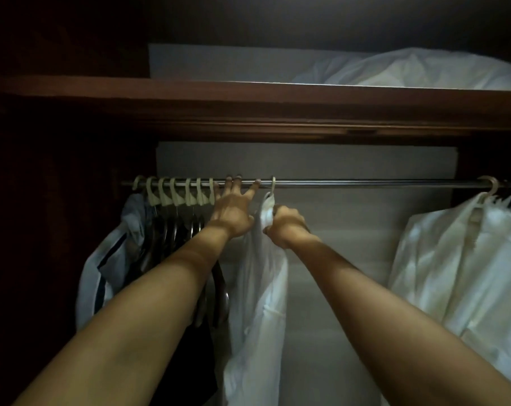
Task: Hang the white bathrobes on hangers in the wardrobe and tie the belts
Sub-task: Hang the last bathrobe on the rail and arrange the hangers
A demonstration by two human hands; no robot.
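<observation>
Robe hanging edge-on from the rail, right hand nearer its collar

Left hand point(233, 210) rests spread fingers on the rail point(350, 183); right hand point(286, 225) pinches the white bathrobe point(257, 288) just under its hanger hook point(273, 184), cloth hanging straight down.

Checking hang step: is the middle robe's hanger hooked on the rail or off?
On: hanger hook loops over the rail; the robe hangs below.
</observation>
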